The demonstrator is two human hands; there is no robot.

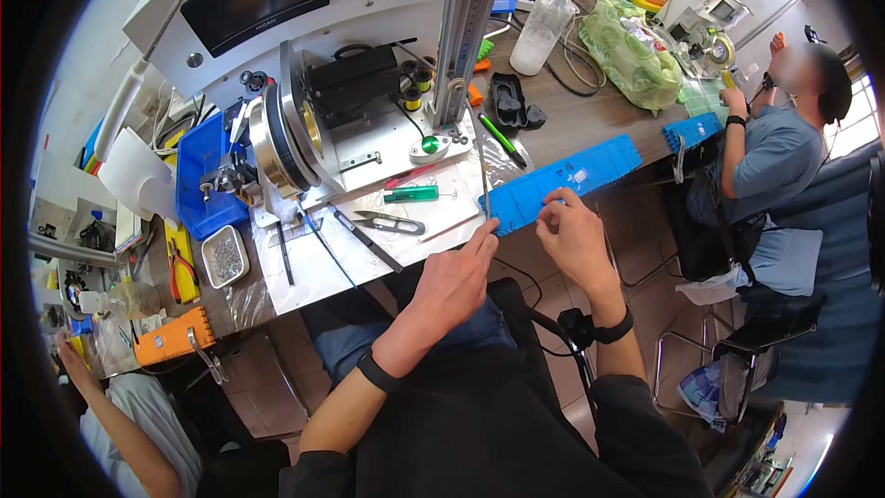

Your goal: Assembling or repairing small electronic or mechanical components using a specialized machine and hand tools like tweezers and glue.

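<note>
The left hand (458, 275) is gripping a thin rod (486, 186), its thumb and forefinger clamped on the lower end, which is standing at the left end of a blue board (564, 183). Whether that hand is touching the blue board cannot be determined. The right hand (579, 247) is hovering at the near edge of the blue board, holding thumb and forefinger together; whether anything is caught between them cannot be told. The blue board itself is lying along the front of the bench (601, 117).

Left of the blue board, a white sheet (309, 269) is lying under several tools: a dark slim tool (367, 239), metal snips (392, 224) and, farther back, a green-handled screwdriver (412, 194). Farther left of the blue board, a small white dish (230, 280) is holding fine metallic bits, and red-handled pliers (183, 269) are lying beyond it.

Behind the blue board, a green marker (501, 140) is resting near its left part, with a black case (509, 100) just past the marker. A machine with a silver ring (274, 143) is standing back and left of the blue board. Farther behind the blue board, a clear bottle (544, 40) is standing near a green bag (631, 55). Well to the right of the blue board, a co-worker (776, 161) is sitting at the bench.
</note>
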